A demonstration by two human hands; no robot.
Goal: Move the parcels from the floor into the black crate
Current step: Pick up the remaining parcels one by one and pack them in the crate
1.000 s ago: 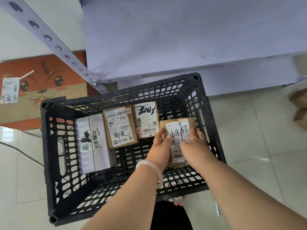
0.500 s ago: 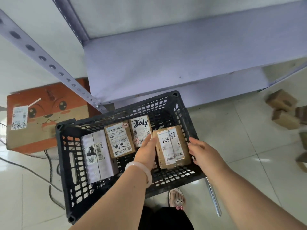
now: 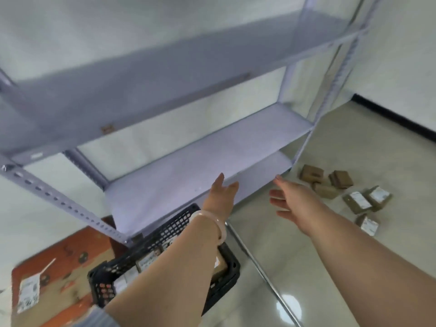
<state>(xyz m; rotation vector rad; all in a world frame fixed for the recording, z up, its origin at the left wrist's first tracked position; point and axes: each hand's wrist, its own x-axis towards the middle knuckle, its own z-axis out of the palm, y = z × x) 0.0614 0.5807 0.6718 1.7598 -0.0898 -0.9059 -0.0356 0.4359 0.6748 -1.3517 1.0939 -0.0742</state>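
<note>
The black crate (image 3: 165, 234) stands on the floor at the bottom centre, half hidden under my left forearm, with several labelled parcels (image 3: 147, 260) inside. My left hand (image 3: 220, 197) is raised above the crate's far corner, fingers straight, holding nothing. My right hand (image 3: 292, 199) reaches out to the right with fingers spread, also empty. Several brown parcels (image 3: 339, 179) lie on the floor at the right, beyond my right hand; some (image 3: 358, 201) show white labels.
A grey metal shelf rack (image 3: 212, 147) rises right behind the crate, its corner post (image 3: 66, 204) slanting down at the left. An orange cardboard box (image 3: 59, 267) sits left of the crate. A thin metal rod (image 3: 264, 272) lies on the tiled floor.
Both hands have let go of the parcel now left in the crate and lifted out. The view swung up and right, bringing the floor parcels into sight.
</note>
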